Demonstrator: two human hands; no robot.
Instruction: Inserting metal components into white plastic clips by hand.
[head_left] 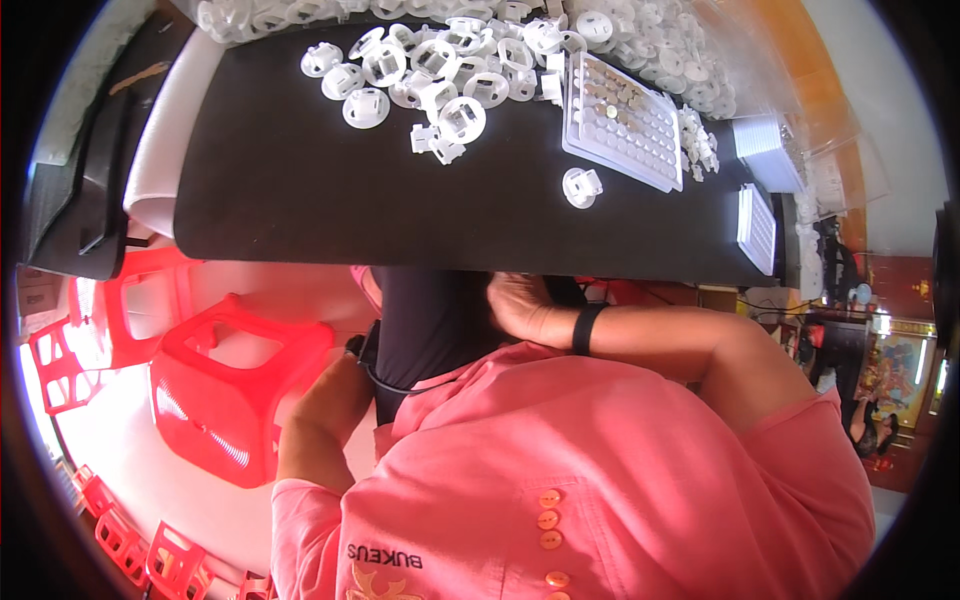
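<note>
Currently both hands at lap, below black table (300,190); left hand (335,395) grips black cable (372,372); right hand (520,305) grip unclear; white plastic parts (440,75) untouched.

Person wears a pink short-sleeved shirt (600,450) with a column of round orange buttons (549,520) down the front and dark embroidered lettering left of those buttons. Black wristband (588,327) on the right forearm above the buttons; dark trousers (430,320) past the shirt hem.
</note>
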